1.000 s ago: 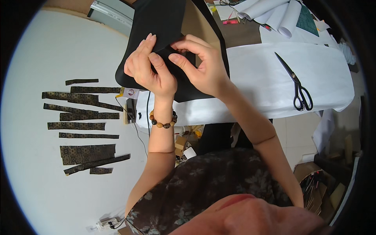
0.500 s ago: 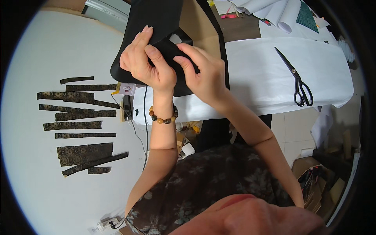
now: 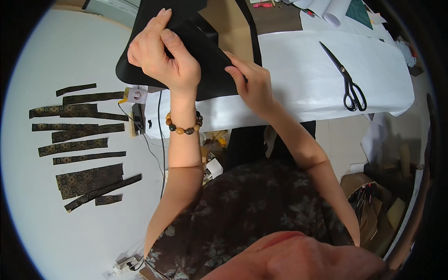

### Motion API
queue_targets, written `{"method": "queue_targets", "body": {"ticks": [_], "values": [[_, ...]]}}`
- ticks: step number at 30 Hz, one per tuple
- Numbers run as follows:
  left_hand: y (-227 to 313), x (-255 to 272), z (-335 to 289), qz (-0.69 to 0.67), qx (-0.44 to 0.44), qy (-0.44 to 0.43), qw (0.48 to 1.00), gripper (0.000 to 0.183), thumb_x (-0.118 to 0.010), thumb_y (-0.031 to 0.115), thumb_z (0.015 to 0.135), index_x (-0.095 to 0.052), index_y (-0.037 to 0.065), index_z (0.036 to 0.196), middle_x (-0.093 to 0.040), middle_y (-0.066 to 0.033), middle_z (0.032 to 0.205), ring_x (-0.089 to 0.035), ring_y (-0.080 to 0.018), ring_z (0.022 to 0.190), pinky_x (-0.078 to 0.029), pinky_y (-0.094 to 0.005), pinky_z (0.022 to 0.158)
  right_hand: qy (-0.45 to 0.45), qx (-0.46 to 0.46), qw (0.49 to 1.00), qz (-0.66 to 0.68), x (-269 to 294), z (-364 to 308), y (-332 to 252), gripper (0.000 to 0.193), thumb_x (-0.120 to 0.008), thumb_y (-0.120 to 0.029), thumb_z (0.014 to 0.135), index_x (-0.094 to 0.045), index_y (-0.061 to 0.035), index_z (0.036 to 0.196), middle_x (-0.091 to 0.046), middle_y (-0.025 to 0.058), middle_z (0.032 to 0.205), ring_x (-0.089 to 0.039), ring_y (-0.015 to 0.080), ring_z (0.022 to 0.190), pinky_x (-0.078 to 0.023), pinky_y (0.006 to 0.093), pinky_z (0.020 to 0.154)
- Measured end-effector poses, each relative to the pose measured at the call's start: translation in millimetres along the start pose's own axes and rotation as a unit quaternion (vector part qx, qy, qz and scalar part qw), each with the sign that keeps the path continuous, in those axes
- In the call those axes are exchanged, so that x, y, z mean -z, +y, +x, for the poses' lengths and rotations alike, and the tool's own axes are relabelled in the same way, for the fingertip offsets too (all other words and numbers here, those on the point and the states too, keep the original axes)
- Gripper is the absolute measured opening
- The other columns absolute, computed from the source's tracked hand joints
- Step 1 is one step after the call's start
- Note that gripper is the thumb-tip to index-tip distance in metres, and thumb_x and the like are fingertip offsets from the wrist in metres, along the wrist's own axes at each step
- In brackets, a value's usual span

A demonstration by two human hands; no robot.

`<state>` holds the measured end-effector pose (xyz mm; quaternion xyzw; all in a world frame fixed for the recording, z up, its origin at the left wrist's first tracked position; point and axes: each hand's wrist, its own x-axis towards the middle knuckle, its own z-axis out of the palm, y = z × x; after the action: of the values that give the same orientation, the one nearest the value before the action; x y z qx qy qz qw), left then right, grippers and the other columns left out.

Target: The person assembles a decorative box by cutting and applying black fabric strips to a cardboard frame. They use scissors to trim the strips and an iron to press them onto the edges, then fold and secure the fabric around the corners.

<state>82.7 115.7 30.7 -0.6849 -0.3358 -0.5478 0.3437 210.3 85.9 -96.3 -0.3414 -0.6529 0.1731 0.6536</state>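
A large black sheet of stiff fabric [image 3: 205,70] lies half over the edge of a table covered in white paper [image 3: 298,79]. My left hand [image 3: 161,53] grips a folded flap of the black sheet near its upper left, fingers curled over the fold. My right hand [image 3: 249,84] pinches the sheet's lower right edge between thumb and fingers. A beaded bracelet [image 3: 183,127] circles my left wrist.
Black scissors [image 3: 347,81] lie on the white paper to the right. Several dark patterned fabric strips [image 3: 79,144] are laid out on the round white surface at left. Paper rolls [image 3: 329,11] sit at the far end. Cardboard boxes [image 3: 373,200] stand on the floor at right.
My right hand slid from the middle of the black sheet down to its lower right edge. My left hand shifted up and left, keeping its hold on the fold.
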Motion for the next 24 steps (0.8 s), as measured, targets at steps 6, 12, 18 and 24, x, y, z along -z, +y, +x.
{"method": "queue_targets", "body": {"ticks": [6, 12, 18, 24], "values": [[-3, 3, 3, -0.007, -0.012, 0.014, 1.0, 0.025, -0.05, 0.016, 0.097, -0.072, 0.006, 0.104, -0.072, -0.0013, 0.101, -0.052, -0.0143, 0.081, -0.034, -0.0281, 0.081, 0.044, 0.059, 0.997, 0.035, 3, 13, -9, 0.033, -0.076, -0.014, 0.081, -0.066, 0.0001, 0.109, -0.07, 0.0145, 0.108, -0.068, 0.0327, 0.098, -0.054, 0.0387, 0.091], [-2, 1, 2, -0.004, 0.0, 0.011, 1.0, 0.025, -0.052, 0.02, 0.096, -0.072, 0.008, 0.103, -0.072, -0.0001, 0.1, -0.055, -0.0138, 0.086, -0.031, -0.0287, 0.087, 0.054, 0.005, 0.999, -0.007, -13, -6, -1, 0.028, -0.072, -0.011, 0.084, -0.066, 0.0016, 0.109, -0.07, 0.0153, 0.106, -0.067, 0.0336, 0.098, -0.054, 0.0384, 0.091], [4, 0, 4, -0.008, -0.02, 0.004, 1.0, 0.025, -0.049, 0.014, 0.098, -0.072, 0.005, 0.096, -0.073, -0.0003, 0.1, -0.046, -0.0137, 0.074, -0.035, -0.0264, 0.075, 0.015, -0.003, 0.999, -0.038, -5, -44, 35, 0.029, -0.073, -0.015, 0.083, -0.067, -0.0017, 0.108, -0.07, 0.0139, 0.108, -0.066, 0.0322, 0.103, -0.052, 0.0419, 0.095], [5, 0, 4, -0.019, -0.016, 0.014, 1.0, 0.025, -0.049, 0.013, 0.097, -0.07, 0.002, 0.089, -0.074, -0.0022, 0.1, -0.045, -0.0132, 0.071, -0.036, -0.0261, 0.071, -0.086, -0.014, 0.993, -0.074, 15, -60, 52, 0.036, -0.074, -0.014, 0.082, -0.065, -0.0009, 0.114, -0.068, 0.0157, 0.112, -0.064, 0.0329, 0.108, -0.046, 0.0438, 0.104]]}}
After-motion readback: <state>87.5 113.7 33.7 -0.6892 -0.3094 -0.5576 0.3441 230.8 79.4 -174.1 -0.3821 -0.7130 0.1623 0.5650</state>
